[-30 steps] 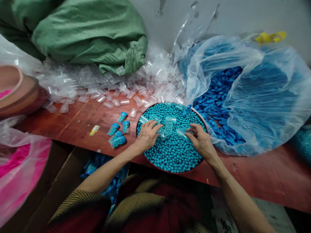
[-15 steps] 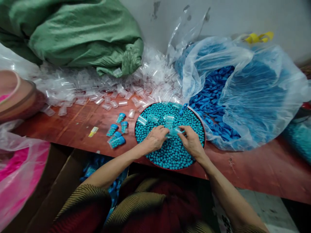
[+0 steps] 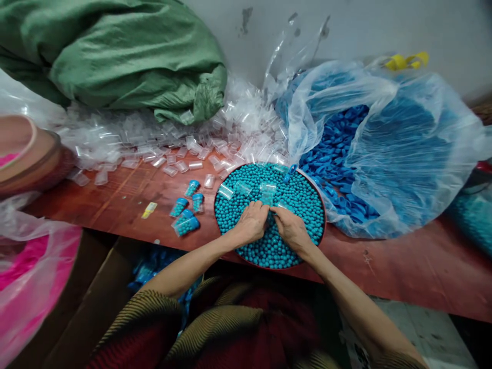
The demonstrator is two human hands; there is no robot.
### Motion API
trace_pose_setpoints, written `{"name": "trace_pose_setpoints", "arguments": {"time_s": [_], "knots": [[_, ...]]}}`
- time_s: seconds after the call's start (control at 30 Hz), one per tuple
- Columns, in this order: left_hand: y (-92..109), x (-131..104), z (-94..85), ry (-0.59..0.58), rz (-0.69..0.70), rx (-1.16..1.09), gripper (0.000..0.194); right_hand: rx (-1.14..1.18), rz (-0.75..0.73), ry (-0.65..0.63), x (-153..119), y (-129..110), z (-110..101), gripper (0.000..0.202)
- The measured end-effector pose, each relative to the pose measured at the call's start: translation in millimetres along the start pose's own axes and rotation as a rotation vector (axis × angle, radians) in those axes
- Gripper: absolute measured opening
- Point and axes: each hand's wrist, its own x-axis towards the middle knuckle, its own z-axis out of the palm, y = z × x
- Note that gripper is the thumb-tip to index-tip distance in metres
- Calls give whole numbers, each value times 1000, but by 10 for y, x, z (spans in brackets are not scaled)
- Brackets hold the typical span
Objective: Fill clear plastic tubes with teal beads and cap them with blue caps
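Note:
A round red-rimmed tray [image 3: 323,221] full of small teal balls [image 3: 279,253] lies on the red table. Over its middle, my left hand [image 3: 252,221] and my right hand [image 3: 291,228] come together, fingertips nearly touching. Both have closed fingers; whatever they pinch is hidden or too small to make out. Clear plastic cups [image 3: 268,191] rest on the balls just beyond my hands, and a blue cap [image 3: 290,173] lies near the tray's far edge. Left of the tray stand or lie several filled cups with blue caps [image 3: 186,224].
Loose clear cups [image 3: 126,133] are heaped along the back under a green cloth sack [image 3: 134,56]. At the right, an open plastic bag [image 3: 411,154] holds blue caps. A pinkish bowl [image 3: 33,154] and a bag of pink pieces [image 3: 34,271] are at the left.
My right hand has moved left toward my left hand, closing the gap between them. The clear piece seen between my fingers before is now hidden.

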Motion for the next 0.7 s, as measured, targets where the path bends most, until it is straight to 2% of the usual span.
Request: {"name": "trace_pose_setpoints", "arguments": {"time_s": [0.1,0.17,0.27,0.33,0.43,0.57,0.63,0.7], "knots": [[-23,-54,-47,8,-28,-10,21,-135,-37,-43,122,6,-108,38],[-57,-96,-67,32,-22,-30,25,-276,-95,-136,244,-12,-147,38],[-132,-126,-72,64,-5,-78,30,-391,-132,-274,429,-48,-106,41],[-190,-122,-57,81,12,-110,32,-383,-108,-295,507,-49,-41,37],[-258,-101,-24,117,62,-166,31,-260,-78,-198,515,-1,28,33],[-291,-62,5,188,115,-240,33,101,-60,-46,398,87,31,30],[-292,-40,12,164,129,-264,34,258,-23,-36,339,111,29,29],[-284,-18,18,111,136,-287,37,306,15,-49,302,123,41,30]]}}
